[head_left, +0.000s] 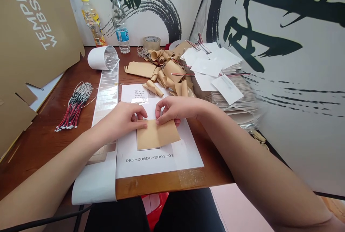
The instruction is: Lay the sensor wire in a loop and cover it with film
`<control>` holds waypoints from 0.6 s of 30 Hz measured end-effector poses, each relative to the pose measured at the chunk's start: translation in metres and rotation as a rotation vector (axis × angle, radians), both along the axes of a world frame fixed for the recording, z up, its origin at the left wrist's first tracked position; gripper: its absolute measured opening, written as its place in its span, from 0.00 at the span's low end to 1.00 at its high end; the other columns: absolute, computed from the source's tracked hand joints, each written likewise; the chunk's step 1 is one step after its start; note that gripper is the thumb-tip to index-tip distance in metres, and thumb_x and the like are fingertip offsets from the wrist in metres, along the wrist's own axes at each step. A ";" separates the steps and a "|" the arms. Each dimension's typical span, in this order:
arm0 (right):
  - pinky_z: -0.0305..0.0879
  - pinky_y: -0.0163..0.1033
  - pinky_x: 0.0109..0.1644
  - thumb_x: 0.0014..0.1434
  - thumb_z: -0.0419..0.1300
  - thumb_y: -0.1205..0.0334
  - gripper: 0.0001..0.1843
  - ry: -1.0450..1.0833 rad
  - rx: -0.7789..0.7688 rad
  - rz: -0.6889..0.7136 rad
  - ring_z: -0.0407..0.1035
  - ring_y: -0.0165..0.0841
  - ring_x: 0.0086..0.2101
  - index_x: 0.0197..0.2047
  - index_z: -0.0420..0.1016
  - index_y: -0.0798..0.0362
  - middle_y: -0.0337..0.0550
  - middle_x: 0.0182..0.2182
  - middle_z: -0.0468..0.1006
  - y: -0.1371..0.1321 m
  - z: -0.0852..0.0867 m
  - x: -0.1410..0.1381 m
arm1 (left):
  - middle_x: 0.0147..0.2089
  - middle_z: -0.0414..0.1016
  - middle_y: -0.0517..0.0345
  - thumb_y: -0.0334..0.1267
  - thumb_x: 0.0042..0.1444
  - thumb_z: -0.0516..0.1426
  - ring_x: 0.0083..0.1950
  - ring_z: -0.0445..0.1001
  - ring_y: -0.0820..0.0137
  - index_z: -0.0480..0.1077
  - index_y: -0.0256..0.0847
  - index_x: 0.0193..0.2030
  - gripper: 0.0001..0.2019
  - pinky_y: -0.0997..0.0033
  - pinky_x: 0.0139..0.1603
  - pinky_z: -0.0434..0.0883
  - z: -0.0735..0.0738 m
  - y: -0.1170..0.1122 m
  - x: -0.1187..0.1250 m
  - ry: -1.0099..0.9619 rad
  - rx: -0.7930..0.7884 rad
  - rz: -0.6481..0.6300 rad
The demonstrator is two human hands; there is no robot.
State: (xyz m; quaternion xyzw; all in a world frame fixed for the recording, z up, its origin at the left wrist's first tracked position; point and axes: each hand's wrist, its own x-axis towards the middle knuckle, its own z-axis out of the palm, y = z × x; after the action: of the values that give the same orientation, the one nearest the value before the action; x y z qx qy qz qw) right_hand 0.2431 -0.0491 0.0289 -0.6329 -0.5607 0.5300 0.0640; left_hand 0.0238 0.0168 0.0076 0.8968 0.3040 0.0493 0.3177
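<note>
A tan kraft-paper sheet point(157, 135) lies on a white template page point(151, 160) printed "DRS-206DC-E001-01" at the table's front. My left hand point(122, 119) rests on the sheet's upper left corner, fingers curled and pinching its top edge. My right hand point(175, 110) pinches the same top edge at the upper right. The two hands' fingertips almost meet above the sheet. Whatever sits under the fingertips is hidden.
A strip of clear labels point(106, 92) unrolls from a white roll point(101, 58) on the left. A bundle of red and black wires point(72, 108) lies further left. Curled tan backing scraps point(167, 75), a stack of white sheets point(223, 77), two bottles point(120, 23), tape point(151, 42) and cardboard point(29, 27) stand around.
</note>
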 end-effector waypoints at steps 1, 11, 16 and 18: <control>0.62 0.32 0.28 0.53 0.74 0.59 0.15 0.000 0.001 0.002 0.64 0.25 0.24 0.37 0.72 0.51 0.33 0.27 0.74 0.000 0.000 0.000 | 0.31 0.78 0.62 0.45 0.55 0.65 0.31 0.73 0.70 0.79 0.43 0.38 0.09 0.69 0.36 0.70 0.000 0.000 0.000 -0.003 0.000 0.003; 0.67 0.34 0.31 0.56 0.71 0.56 0.14 -0.061 0.019 0.055 0.69 0.28 0.28 0.39 0.72 0.49 0.35 0.32 0.75 -0.001 -0.001 0.000 | 0.29 0.77 0.62 0.43 0.56 0.65 0.31 0.73 0.71 0.78 0.43 0.36 0.07 0.69 0.34 0.70 -0.003 -0.004 0.001 -0.037 -0.044 0.047; 0.66 0.35 0.28 0.53 0.73 0.54 0.17 -0.123 0.028 0.066 0.68 0.29 0.27 0.37 0.70 0.49 0.34 0.31 0.74 0.001 -0.003 -0.001 | 0.28 0.76 0.62 0.43 0.55 0.65 0.30 0.72 0.71 0.77 0.43 0.35 0.07 0.70 0.33 0.69 -0.003 -0.004 0.001 -0.042 -0.053 0.055; 0.65 0.35 0.27 0.52 0.74 0.54 0.18 -0.130 0.043 0.072 0.67 0.28 0.26 0.36 0.69 0.50 0.34 0.30 0.73 0.001 -0.004 0.000 | 0.28 0.76 0.62 0.43 0.55 0.65 0.30 0.72 0.71 0.77 0.43 0.35 0.07 0.70 0.33 0.69 -0.002 -0.003 0.001 -0.040 -0.053 0.055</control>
State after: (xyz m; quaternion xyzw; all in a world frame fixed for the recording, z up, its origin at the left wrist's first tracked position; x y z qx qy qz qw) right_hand 0.2431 -0.0479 0.0251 -0.6439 -0.5974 0.4774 0.0217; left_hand 0.0249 0.0140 0.0052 0.8781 0.3232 0.0680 0.3462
